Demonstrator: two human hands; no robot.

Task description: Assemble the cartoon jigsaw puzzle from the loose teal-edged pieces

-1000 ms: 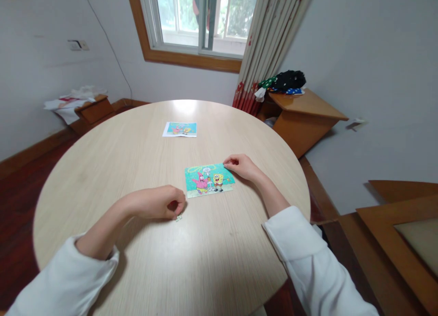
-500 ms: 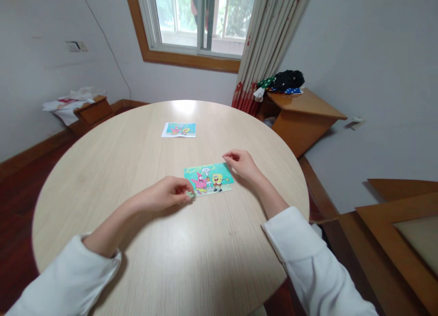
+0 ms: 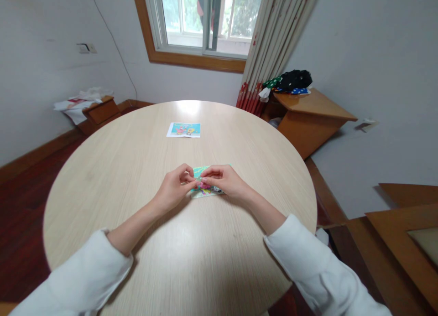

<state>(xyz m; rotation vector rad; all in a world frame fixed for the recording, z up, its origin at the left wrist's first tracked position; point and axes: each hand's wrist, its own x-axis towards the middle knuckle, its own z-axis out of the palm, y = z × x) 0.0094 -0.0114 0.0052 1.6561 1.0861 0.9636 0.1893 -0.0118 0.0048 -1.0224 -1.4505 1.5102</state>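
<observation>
A cartoon jigsaw puzzle (image 3: 209,194) with a turquoise background lies flat on the round table, partly covered by my hands. Over its left half, my left hand (image 3: 176,183) pinches a small greenish puzzle piece (image 3: 198,181) between thumb and fingers. My right hand (image 3: 224,178) reaches in from the other side, its thumb and fingertips closed at the same piece. The fingertips of both hands meet there and hide most of it.
Farther back on the pale wooden table (image 3: 137,142) lies a printed sheet (image 3: 184,130) with a similar cartoon picture. A wooden cabinet (image 3: 315,106) with a pile of cloth (image 3: 292,81) stands beyond the table at the right, near the curtain (image 3: 273,38).
My right hand has moved left from the puzzle's upper right corner, and my left hand has moved up and right with the piece. Their fingertips now meet above the puzzle.
</observation>
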